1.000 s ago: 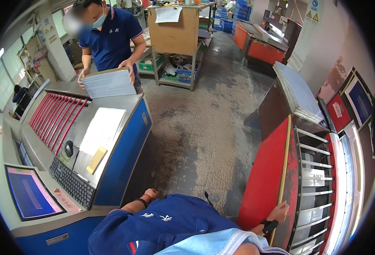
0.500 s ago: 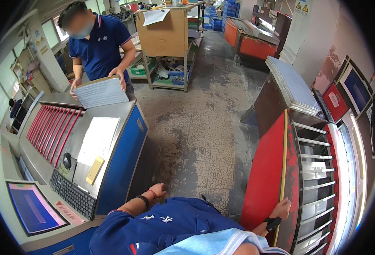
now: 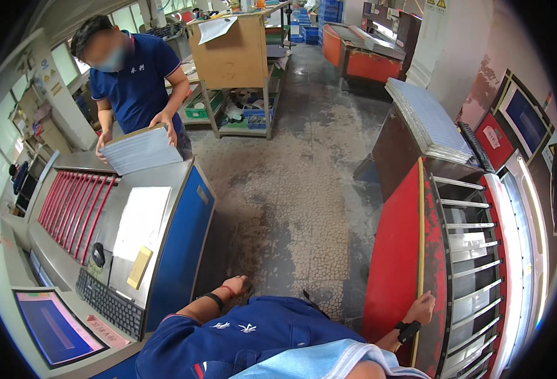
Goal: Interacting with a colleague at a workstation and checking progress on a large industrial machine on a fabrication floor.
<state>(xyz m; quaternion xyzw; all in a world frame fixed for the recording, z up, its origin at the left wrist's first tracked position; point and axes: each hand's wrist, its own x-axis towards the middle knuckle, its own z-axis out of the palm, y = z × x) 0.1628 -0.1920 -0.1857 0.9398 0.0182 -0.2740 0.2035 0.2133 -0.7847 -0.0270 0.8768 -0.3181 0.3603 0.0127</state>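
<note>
Worn floor (image 3: 303, 208) | left hand (image 3: 235, 285): reaching forward | right hand (image 3: 422, 308): over red machine (image 3: 392, 265)

On the left, a paper (image 3: 140, 221) is laid on the tabletop (image 3: 178, 174), with a block (image 3: 139, 268) at its near end. Left of the paper, a mouse (image 3: 98, 254) is set between the far bars (image 3: 101, 217) and the near keyboard (image 3: 111, 302). A stack of sheets (image 3: 142, 151) is held at the tabletop's far end by a co-worker (image 3: 133, 82). The left hand (image 3: 235, 285) is seen between the tabletop and a board (image 3: 393, 252) on the right. The right hand (image 3: 422, 307) is seen at the board's right edge, left of some rods (image 3: 475, 269). Beyond the board, a pile of sheets (image 3: 431, 120) is stacked on a cabinet (image 3: 389, 151).
</note>
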